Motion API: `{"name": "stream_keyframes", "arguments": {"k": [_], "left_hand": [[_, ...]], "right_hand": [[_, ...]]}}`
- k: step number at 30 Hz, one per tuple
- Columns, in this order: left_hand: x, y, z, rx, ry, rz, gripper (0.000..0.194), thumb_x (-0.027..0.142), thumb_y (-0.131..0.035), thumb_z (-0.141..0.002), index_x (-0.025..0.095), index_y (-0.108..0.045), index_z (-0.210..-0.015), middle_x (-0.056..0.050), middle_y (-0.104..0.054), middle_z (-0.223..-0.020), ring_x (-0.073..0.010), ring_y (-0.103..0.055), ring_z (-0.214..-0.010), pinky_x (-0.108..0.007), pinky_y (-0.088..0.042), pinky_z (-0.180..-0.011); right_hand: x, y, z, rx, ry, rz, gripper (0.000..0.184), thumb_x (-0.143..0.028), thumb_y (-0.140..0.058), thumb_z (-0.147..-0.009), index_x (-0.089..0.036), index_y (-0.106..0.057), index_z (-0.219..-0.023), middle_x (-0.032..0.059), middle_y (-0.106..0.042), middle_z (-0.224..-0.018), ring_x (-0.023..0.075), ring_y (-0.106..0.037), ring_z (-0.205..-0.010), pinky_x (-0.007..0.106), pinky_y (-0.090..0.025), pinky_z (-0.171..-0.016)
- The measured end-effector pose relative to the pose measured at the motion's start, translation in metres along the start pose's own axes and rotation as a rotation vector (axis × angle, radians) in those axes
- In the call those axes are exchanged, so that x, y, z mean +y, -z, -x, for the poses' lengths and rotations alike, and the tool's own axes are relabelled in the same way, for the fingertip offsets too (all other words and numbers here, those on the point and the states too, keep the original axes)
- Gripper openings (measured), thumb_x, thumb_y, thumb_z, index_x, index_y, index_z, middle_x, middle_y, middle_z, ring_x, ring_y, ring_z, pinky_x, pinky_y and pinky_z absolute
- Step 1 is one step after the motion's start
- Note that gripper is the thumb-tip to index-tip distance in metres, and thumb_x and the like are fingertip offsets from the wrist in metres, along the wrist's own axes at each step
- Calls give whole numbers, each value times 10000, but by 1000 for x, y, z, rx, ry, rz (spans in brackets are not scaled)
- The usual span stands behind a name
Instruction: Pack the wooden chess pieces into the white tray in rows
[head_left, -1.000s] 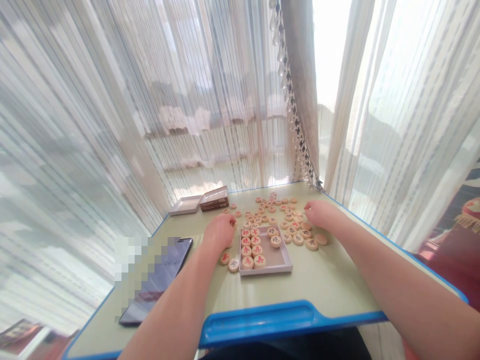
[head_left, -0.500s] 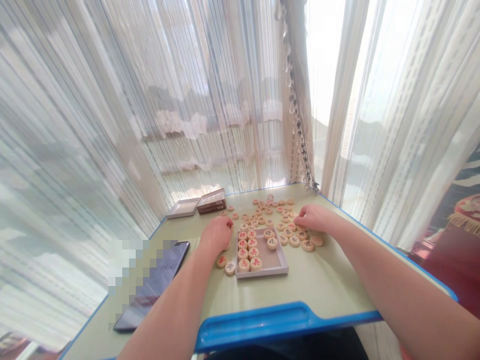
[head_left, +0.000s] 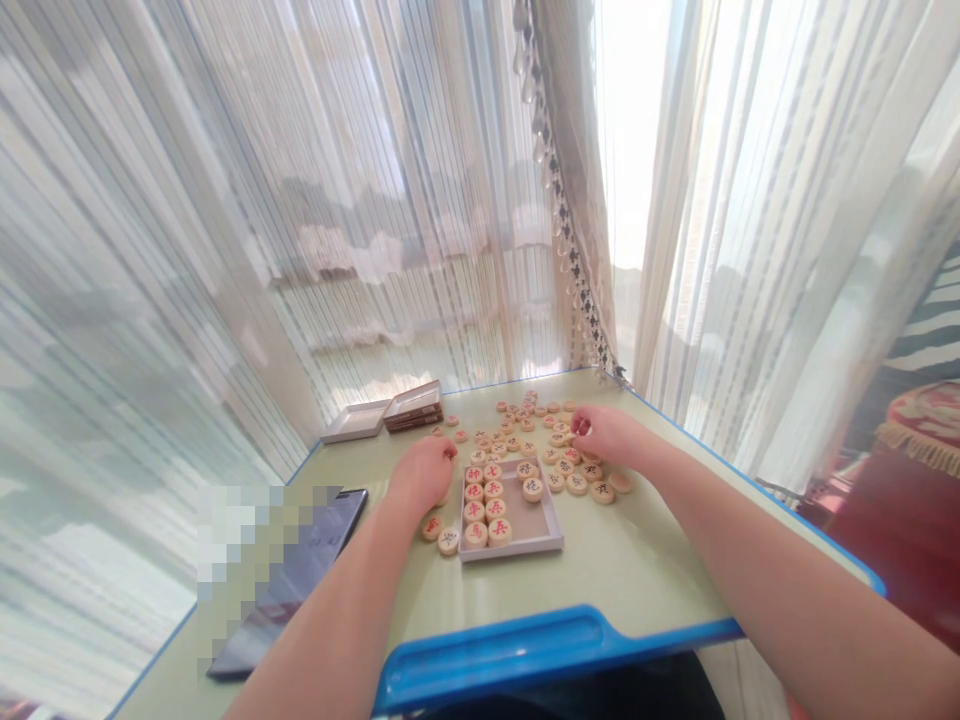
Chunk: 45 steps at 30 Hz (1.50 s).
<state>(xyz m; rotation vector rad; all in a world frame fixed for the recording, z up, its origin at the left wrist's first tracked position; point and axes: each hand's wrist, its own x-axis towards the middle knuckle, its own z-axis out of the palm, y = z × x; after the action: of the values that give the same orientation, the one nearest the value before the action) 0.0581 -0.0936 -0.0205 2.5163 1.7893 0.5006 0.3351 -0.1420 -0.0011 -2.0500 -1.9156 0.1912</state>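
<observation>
Round wooden Chinese chess pieces (head_left: 512, 444) with red or black characters lie scattered across the table. A shallow grey box (head_left: 531, 520) in the middle holds two columns of red-marked pieces (head_left: 493, 508) on its left and two black-marked pieces (head_left: 532, 490) at upper right. My left hand (head_left: 424, 470) is closed beside the box's upper left corner; what its fingertips pinch is hidden. Below it lie a red-marked piece (head_left: 432, 528) and a black-marked piece (head_left: 448, 541). My right hand (head_left: 609, 436) is closed over the right-hand cluster, its fingertips among pieces, and its hold is unclear.
An open box tray (head_left: 354, 421) and stacked brown boxes (head_left: 414, 408) sit at the back left. A dark tablet (head_left: 300, 580), partly pixelated, lies left of my forearm. The green table has a blue edge tray (head_left: 495, 650) in front. Striped curtains (head_left: 420, 250) hang behind.
The whole view has shifted slightly, so the table things appear further left. My right hand has moved a little up and left over the pieces. My left hand stays beside the box.
</observation>
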Motion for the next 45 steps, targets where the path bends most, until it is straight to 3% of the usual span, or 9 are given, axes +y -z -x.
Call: {"name": "stream_keyframes", "arguments": {"k": [8, 12, 15, 19, 24, 33, 37, 42, 45], "left_hand": [[0, 0, 0, -1, -8, -9, 362, 155, -350, -775, 191, -679, -923, -65, -666, -1024, -220, -596, -950, -314, -438, -858], [1, 1, 0, -9, -9, -1, 343, 174, -371, -777, 188, -681, -922, -70, -663, -1026, -221, -593, -954, -311, -435, -864], [2, 2, 1, -16, -10, -2, 333, 187, -382, -786, 188, -680, -933, -74, -657, -1038, -228, -589, -956, -320, -436, -864], [2, 2, 1, -19, -19, -1, 312, 203, -404, -793, 183, -680, -938, -81, -651, -1044, -227, -583, -963, -315, -436, -865], [2, 2, 2, -18, -29, -19, 321, 204, -393, -801, 192, -681, -941, -74, -652, -1044, -224, -584, -969, -317, -436, -871], [1, 0, 1, -14, -33, -26, 328, 213, -382, -806, 190, -677, -947, -75, -649, -1048, -231, -584, -971, -331, -436, -874], [1, 1, 1, -14, -33, -21, 326, 219, -383, -808, 189, -677, -945, -76, -646, -1050, -233, -585, -968, -331, -435, -875], [2, 2, 2, -23, -26, -20, 317, 218, -398, -803, 185, -680, -944, -81, -647, -1044, -228, -582, -965, -322, -433, -878], [3, 2, 2, -26, -25, -14, 315, 214, -402, -801, 185, -680, -948, -82, -646, -1042, -226, -580, -966, -319, -431, -883]], "right_hand": [[7, -1, -5, 65, -10, -63, 191, -178, -486, -683, -203, -660, -757, 14, -672, -780, 152, -589, -720, 221, -382, -578], [16, -8, -12, 119, -66, -31, 213, -228, -485, -716, -182, -669, -814, 63, -673, -893, 184, -594, -807, 242, -395, -625], [21, -14, -17, 95, -113, -38, 231, -286, -517, -723, -181, -676, -853, 79, -667, -960, 202, -597, -844, 256, -410, -654], [22, -19, -20, 75, -133, -57, 247, -345, -521, -736, -189, -685, -836, 71, -683, -893, 205, -609, -818, 265, -419, -656], [22, -19, -20, 48, -120, -92, 214, -340, -525, -739, -192, -679, -749, 45, -687, -771, 175, -609, -757, 239, -408, -622], [14, -14, -16, 2, -131, -141, 246, -377, -572, -718, -172, -668, -813, 49, -680, -783, 173, -605, -744, 241, -405, -603], [13, -12, -12, -12, -103, -176, 196, -330, -600, -695, -167, -660, -787, 33, -675, -747, 160, -608, -708, 228, -409, -588], [11, -15, -12, 55, -107, -232, 233, -179, -535, -727, -163, -611, -947, 20, -682, -817, 107, -610, -632, 191, -422, -581], [9, -13, -12, 71, -103, -231, 223, -141, -507, -724, -175, -639, -901, 21, -676, -862, 97, -605, -596, 192, -422, -579]]}}
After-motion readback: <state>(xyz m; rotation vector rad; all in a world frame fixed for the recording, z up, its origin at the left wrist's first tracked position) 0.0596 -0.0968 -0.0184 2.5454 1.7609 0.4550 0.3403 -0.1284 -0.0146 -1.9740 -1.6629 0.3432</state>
